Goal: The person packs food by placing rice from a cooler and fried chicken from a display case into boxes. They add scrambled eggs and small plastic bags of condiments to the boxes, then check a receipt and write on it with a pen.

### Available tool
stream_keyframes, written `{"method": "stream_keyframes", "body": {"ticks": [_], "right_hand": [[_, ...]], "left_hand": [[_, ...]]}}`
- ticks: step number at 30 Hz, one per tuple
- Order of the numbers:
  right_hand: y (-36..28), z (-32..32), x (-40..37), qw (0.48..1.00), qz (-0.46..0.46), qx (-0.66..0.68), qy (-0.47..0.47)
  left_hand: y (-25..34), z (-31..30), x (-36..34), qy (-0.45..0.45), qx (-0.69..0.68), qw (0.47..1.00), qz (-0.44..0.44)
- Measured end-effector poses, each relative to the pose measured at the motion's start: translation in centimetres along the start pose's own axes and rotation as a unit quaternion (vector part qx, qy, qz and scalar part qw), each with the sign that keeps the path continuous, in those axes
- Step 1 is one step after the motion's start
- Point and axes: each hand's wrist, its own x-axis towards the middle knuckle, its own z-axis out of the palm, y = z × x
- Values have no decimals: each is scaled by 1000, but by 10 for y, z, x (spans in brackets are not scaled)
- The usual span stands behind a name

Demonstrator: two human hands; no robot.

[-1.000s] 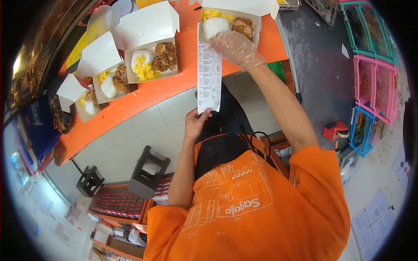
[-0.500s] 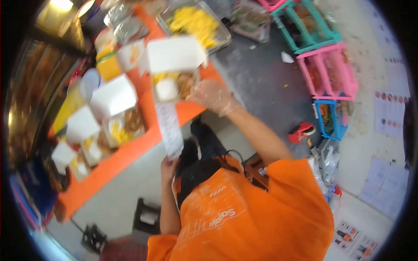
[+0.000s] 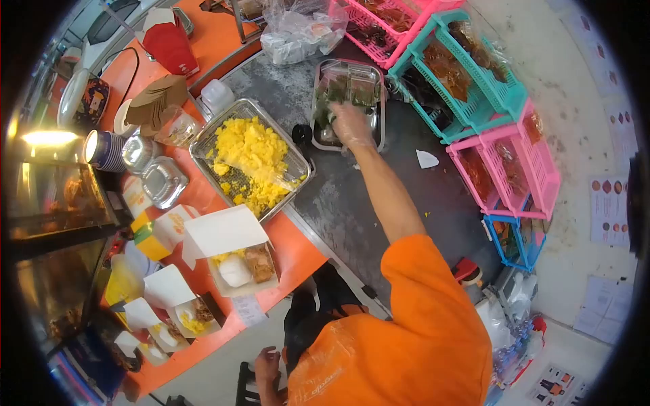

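Observation:
My right hand, in a clear plastic glove, reaches into a clear rectangular container of dark green leafy pieces. Its fingertips are drawn together among them; what they pinch, if anything, is hidden. Low in view, close to my body, my left hand hangs bare and holds nothing, its fingers loosely bent and apart. At the counter edge stands an open white food box with a round white mound, yellow pieces and browned food. A printed paper slip lies below that box.
Yellow chunks fill a metal tray left of the container. More open food boxes line the orange counter. To the right stand teal and pink baskets. A white scrap lies on the dark worktop.
My right hand has left the white food box and gone up and right into the clear container. My left hand has let go of the paper slip. The view has shifted.

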Motion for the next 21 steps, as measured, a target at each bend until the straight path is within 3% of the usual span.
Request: {"method": "stream_keyframes", "body": {"ticks": [1, 2, 4, 6, 7, 8, 9, 10, 11, 12, 13, 15, 18, 21], "right_hand": [[17, 5, 7, 996, -13, 90, 7], [29, 7, 5, 977, 41, 201, 50], [54, -18, 0, 963, 42, 258, 69], [55, -48, -18, 945, 45, 312, 85], [39, -75, -29, 908, 76, 404, 79], [28, -90, -43, 861, 105, 492, 68], [25, -88, -57, 862, 103, 492, 59], [21, -82, -73, 832, 112, 540, 66], [14, -75, -92, 797, 124, 586, 69], [-10, -87, -112, 815, 146, 560, 20], [-38, -103, -127, 830, 162, 532, -34], [-65, -104, -155, 834, 121, 535, -66], [-98, -89, -190, 838, 74, 526, -125], [-145, -64, -219, 835, 6, 509, -207]], "left_hand": [[52, -7, -2, -23, 93, 993, 66], [93, -10, -2, -23, 99, 990, 99], [180, -14, 10, -31, 50, 989, 136], [255, -1, 45, -21, -34, 954, 296], [305, 6, 61, -86, -111, 949, 281], [352, 18, 82, -101, -140, 917, 360], [399, 33, 87, -170, -310, 892, 281], [428, 48, 119, -235, -368, 863, 253], [463, 56, 126, -231, -446, 837, 215], [485, 65, 126, -221, -523, 803, 178], [485, 73, 128, -200, -536, 802, 171], [467, 81, 141, -97, -446, 851, 261], [403, 72, 127, 20, -435, 853, 289], [331, 25, 91, 105, -409, 890, 172]]}}
